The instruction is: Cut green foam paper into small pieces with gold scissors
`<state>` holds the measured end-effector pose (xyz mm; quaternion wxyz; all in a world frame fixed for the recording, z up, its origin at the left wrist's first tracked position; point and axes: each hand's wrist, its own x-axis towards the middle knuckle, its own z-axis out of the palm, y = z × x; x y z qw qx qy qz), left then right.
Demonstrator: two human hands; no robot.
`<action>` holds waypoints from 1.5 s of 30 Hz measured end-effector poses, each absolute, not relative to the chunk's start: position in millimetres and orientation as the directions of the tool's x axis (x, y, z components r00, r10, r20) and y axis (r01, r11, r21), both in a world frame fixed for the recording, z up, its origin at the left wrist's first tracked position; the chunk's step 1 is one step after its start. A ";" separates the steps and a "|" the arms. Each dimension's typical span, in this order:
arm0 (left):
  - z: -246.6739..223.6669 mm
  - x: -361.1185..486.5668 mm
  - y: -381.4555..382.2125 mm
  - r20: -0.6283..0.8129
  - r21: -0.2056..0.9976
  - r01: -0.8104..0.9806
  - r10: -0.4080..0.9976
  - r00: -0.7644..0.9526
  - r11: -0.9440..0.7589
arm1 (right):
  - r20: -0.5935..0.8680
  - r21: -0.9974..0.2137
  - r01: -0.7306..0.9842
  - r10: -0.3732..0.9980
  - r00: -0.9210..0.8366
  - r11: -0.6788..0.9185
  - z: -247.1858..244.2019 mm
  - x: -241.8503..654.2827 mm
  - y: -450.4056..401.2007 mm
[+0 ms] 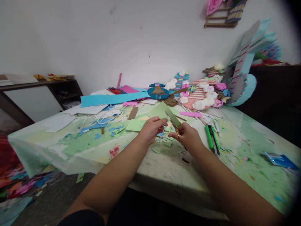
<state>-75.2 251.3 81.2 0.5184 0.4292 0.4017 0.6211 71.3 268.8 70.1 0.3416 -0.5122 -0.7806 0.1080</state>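
Note:
My right hand [188, 135] is closed around a pair of scissors [177, 130] with gold-coloured handles, the blades pointing up and away. An olive-green strip of paper [174, 119] shows right beside the blades; whether it is held by the hand or lies behind cannot be made out. Just left of the blade tips, my left hand [152, 128] has its fingertips pinched together. Whatever sits between them is too small to name. Light green paper sheets [135, 125] lie beyond the left hand, and small paper scraps [167, 142] are scattered beneath both hands.
A green stapler-like tool [211, 138] lies right of my right hand, near several markers [216, 126]. Behind stand decorated craft pieces [199, 95], a blue lute-shaped one [158, 91] and a long blue strip [113, 99]. A blue packet [279, 160] is at far right.

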 end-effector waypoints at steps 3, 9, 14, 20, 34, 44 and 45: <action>79.0 -76.2 252.0 0.131 0.940 -0.306 0.989 -0.073 -0.147 | 0.424 -0.529 0.715 0.872 -0.245 0.457 71.1 71.6 268.4; 80.1 -76.1 250.2 0.149 0.939 -0.305 0.987 -0.061 -0.160 | 0.365 -0.564 0.683 0.882 -0.298 0.464 73.9 70.0 264.7; 81.6 -75.5 248.3 0.144 0.943 -0.294 0.988 -0.062 -0.156 | 0.409 -0.514 0.708 0.864 -0.295 0.485 72.5 70.9 266.0; 84.2 -75.4 245.6 0.141 0.940 -0.309 0.989 -0.041 -0.147 | 0.412 -0.547 0.648 0.844 -0.343 0.531 71.6 71.6 264.8; 82.9 -75.7 246.2 0.137 0.949 -0.279 0.989 -0.047 -0.145 | 0.425 -0.544 0.677 0.859 -0.286 0.495 68.9 71.6 268.0; 80.5 -75.4 247.8 0.126 0.947 -0.291 0.990 -0.060 -0.138 | 0.436 -0.495 0.719 0.855 -0.281 0.488 71.3 73.2 268.9; 80.8 -75.4 247.9 0.126 0.947 -0.291 0.990 -0.062 -0.138 | 0.434 -0.495 0.719 0.856 -0.281 0.488 71.4 73.3 269.0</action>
